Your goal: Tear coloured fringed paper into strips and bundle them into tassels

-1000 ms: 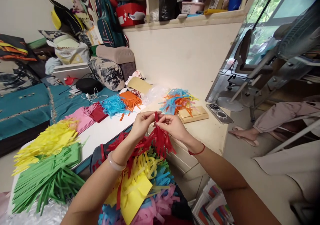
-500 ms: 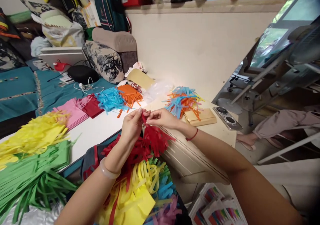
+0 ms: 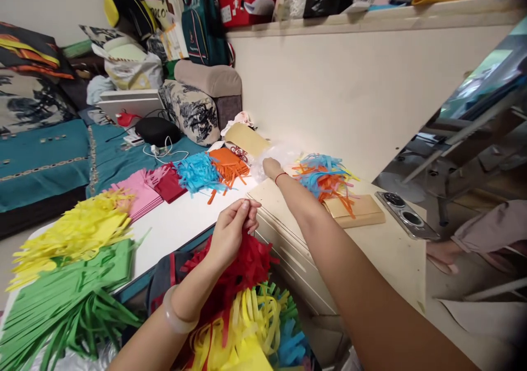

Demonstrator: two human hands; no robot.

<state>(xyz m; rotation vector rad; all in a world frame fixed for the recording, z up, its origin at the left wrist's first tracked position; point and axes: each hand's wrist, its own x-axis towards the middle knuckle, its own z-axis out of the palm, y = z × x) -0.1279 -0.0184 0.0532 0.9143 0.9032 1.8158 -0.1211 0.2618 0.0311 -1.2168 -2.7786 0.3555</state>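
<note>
Left hand [image 3: 233, 231]: fingers pinching red fringe [image 3: 247, 266] | right hand [image 3: 272, 168]: at clear plastic [image 3: 274, 154], fingers hidden, cannot tell | risk: one-handed pinch may let strips slip.

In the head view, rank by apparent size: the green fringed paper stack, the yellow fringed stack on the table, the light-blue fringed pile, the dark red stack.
1. green fringed paper stack, though it lies nearest the camera
2. yellow fringed stack
3. light-blue fringed pile
4. dark red stack

The last two look close in size; their order is unsure.
</note>
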